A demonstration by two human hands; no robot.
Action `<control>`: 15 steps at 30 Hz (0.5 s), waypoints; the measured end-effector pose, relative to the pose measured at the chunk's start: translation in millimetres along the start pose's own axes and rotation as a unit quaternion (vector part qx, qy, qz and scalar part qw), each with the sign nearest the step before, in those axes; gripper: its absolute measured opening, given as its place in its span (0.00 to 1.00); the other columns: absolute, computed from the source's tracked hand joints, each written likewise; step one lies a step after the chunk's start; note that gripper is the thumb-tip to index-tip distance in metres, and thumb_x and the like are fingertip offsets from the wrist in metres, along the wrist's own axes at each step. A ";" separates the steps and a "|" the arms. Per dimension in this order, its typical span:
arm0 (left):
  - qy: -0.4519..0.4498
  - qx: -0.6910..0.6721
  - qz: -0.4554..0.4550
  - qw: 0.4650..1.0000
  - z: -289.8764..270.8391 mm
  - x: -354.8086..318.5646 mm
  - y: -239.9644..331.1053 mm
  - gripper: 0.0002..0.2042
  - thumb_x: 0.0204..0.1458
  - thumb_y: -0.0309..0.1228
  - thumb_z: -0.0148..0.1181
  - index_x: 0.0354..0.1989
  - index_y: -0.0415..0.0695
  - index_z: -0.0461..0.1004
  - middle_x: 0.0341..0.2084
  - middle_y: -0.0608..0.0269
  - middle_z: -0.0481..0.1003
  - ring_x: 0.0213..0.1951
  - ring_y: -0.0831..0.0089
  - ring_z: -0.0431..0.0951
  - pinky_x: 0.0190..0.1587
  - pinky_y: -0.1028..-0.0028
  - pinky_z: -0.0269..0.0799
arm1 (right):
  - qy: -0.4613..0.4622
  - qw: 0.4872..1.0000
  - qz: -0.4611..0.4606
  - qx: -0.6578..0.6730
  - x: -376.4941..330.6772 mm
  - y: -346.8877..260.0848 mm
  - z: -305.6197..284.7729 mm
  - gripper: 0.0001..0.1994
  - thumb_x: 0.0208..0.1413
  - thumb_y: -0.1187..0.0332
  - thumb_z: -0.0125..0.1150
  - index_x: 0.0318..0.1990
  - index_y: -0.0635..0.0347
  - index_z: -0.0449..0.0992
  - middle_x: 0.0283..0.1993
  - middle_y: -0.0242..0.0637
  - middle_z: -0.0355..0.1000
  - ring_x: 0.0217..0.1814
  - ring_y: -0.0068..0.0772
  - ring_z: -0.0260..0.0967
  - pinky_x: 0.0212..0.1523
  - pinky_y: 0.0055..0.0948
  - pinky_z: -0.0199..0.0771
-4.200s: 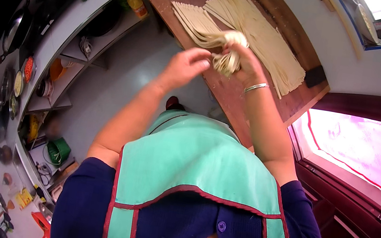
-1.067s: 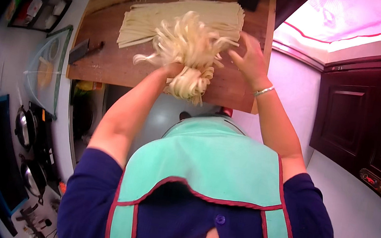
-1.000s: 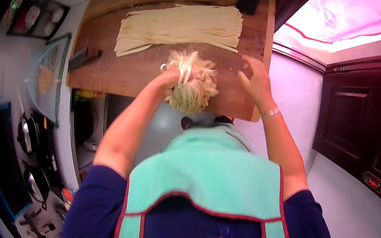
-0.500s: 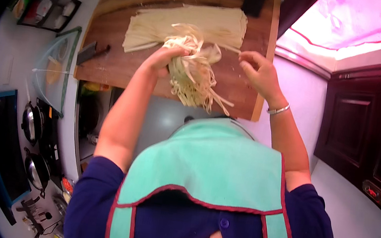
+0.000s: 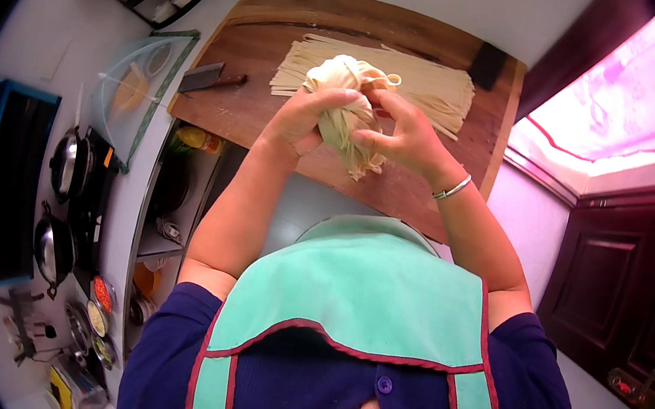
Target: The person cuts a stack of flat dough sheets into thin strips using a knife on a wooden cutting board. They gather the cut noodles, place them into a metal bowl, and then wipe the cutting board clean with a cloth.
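Note:
A bundle of pale fresh noodles [image 5: 346, 106] is gathered above the wooden board [image 5: 265, 111], and both my hands hold it. My left hand [image 5: 307, 117] wraps its left side. My right hand [image 5: 405, 136], with a silver bangle at the wrist, grips its right side with fingers curled over the top. Loose strand ends hang below the bundle. A flat sheet of cut noodles [image 5: 438, 90] lies spread on the board behind my hands.
A cleaver [image 5: 209, 78] lies at the board's left edge. A glass lid [image 5: 134, 91] and a stove with pots [image 5: 66, 165] stand on the left counter. Shelves under the counter hold jars. A dark wooden door [image 5: 645, 286] is at the right.
The loose, spread noodle strands have been gathered into a tight bundle. My right hand came off the board and closed on the bundle with the left.

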State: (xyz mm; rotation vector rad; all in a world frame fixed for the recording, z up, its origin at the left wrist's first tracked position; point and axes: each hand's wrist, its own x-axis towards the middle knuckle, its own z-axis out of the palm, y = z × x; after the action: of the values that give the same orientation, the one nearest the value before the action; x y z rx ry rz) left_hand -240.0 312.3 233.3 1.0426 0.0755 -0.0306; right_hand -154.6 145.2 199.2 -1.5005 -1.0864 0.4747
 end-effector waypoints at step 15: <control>0.093 -0.005 0.132 0.987 -4.3 -30.0 38.0 0.12 0.48 0.25 0.61 0.41 0.38 0.72 0.31 0.60 0.76 0.34 0.73 0.77 0.39 0.73 0.75 | -0.161 0.971 0.095 0.146 48.4 -4.8 47.5 0.34 0.42 0.61 0.73 0.57 0.63 0.65 0.50 0.39 0.70 0.52 0.32 0.67 0.55 0.31 0.65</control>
State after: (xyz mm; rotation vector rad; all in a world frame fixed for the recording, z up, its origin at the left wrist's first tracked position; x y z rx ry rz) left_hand -267.8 334.9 266.2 1.0371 0.1074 0.3072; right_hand -170.5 211.0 205.0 -1.2963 -1.0696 0.9963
